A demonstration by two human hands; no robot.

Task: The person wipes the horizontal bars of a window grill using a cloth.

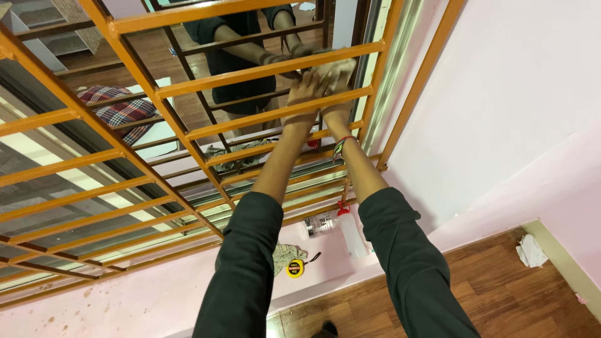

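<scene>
While pressed, cloth [335, 70] under 2 hands (glass)

Head view, single: we look steeply down our outstretched arms at the orange window grille [188, 131], close, probably tilted; sill [313, 250] and floor below.

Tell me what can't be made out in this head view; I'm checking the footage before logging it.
- Pale cloth: pressed to the glass behind the orange metal window grille; the right hand and a bar cover most of it.
- Left hand: its palm is turned away, so its grip is unclear.
- Clear plastic spray bottle with red nozzle: partly hidden by the right sleeve.
- Round yellow tape measure: markings too small.
</scene>
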